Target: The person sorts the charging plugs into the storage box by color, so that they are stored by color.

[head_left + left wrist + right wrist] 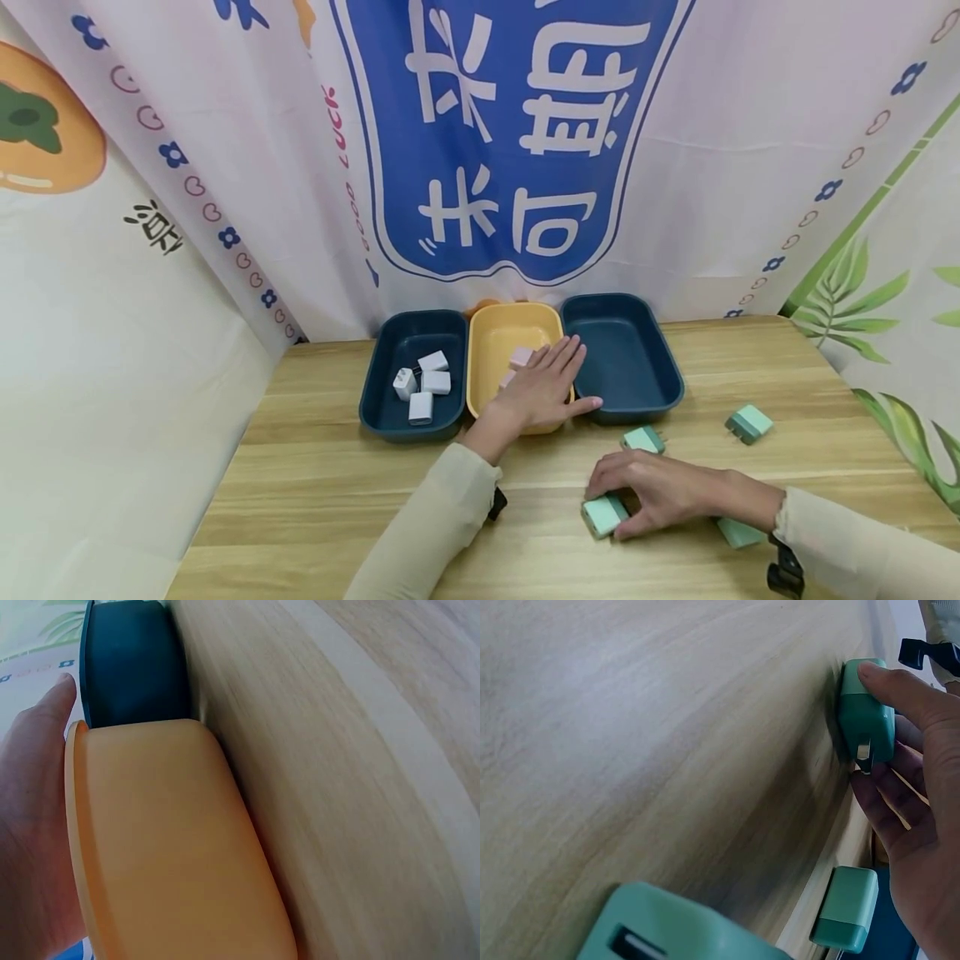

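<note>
On the wooden table my right hand point(660, 487) pinches a green plug charger point(603, 515) between thumb and fingers. The right wrist view shows this charger's metal prong, with the thumb on its lighter end. My left hand point(536, 387) stretches over the yellow tray point(483, 350), fingers straight and thumb out toward the right-hand blue tray point(660, 396). Pink chargers point(521, 357) lie in the yellow tray, partly hidden by that hand. Other green chargers rest near my right hand: one just behind it point(642, 439), one farther right point(750, 423), one under the forearm point(741, 532).
Left of the yellow tray stands another blue tray point(371, 408) holding several white chargers point(435, 382). All three trays sit side by side at the table's back edge, against a printed curtain point(697, 208). Bare wood point(315, 517) shows at the front left.
</note>
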`<move>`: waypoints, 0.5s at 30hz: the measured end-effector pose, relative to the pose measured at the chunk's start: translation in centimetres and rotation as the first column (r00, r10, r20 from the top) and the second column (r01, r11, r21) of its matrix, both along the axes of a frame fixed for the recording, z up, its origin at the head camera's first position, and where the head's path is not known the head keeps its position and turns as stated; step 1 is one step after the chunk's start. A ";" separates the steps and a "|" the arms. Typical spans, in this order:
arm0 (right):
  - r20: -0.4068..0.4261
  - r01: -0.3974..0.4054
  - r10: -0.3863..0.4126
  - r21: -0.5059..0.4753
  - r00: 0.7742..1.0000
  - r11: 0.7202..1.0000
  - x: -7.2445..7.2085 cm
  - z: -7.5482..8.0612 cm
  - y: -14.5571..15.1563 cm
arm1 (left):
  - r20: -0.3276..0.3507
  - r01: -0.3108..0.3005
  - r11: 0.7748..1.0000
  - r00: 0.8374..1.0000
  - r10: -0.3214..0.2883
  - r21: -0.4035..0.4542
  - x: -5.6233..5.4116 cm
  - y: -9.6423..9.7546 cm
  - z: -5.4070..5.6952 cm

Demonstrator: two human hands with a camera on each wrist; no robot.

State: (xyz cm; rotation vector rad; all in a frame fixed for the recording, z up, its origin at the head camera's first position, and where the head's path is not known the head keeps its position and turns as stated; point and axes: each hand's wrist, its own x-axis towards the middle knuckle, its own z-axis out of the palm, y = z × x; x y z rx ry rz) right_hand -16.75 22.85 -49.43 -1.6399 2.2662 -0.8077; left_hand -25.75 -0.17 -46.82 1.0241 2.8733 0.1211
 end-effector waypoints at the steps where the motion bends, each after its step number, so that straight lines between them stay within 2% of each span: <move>1: 0.001 -0.002 0.002 -0.005 1.000 1.000 0.0 -0.1 0.0 | -0.005 -0.005 1.000 1.000 0.004 -0.002 0.0 0.1 -0.1; 15: -0.003 -0.027 0.026 -0.048 1.000 0.998 0.0 -0.3 -0.1 | -0.052 -0.033 0.999 0.998 0.032 -0.014 0.0 0.5 -0.7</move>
